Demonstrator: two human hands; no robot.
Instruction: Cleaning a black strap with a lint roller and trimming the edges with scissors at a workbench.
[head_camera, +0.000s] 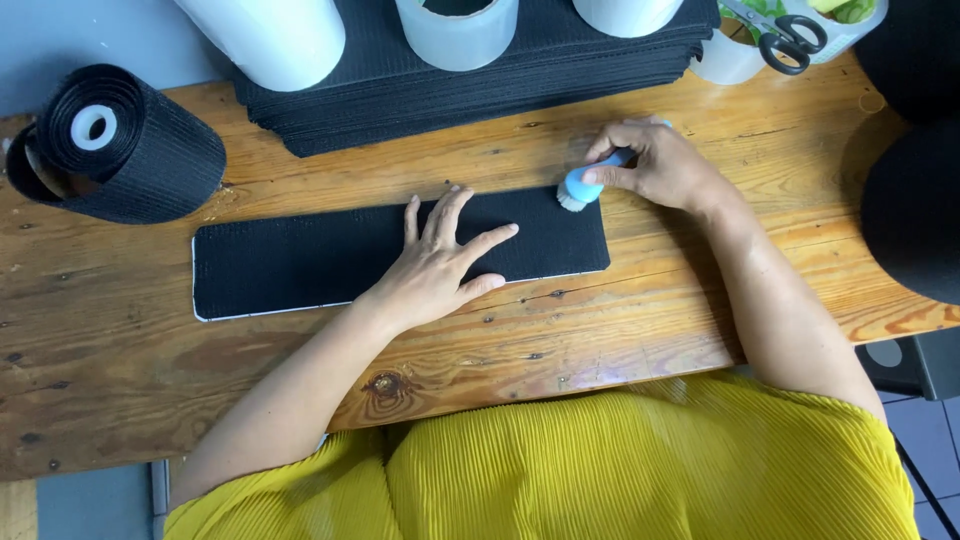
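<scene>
A knotty, worn wooden table (640, 330) is filling the view, with grey floor showing past its near edge. A stack of black ribbed sheets (470, 75) is sitting at the far side, carrying white and translucent tape rolls (457, 30). A roll of black mesh fabric (115, 145) on a white core is lying at the far left. A white container holding black-handled scissors (785, 40) is standing at the far right. A long black textured strip (320, 258) with rounded corners is lying flat mid-table. The left hand (440, 260) is pressing on it, fingers spread wide. The right hand (655, 165) is gripping a small blue brush (580, 188), whose white bristles are touching the strip's far right corner.
</scene>
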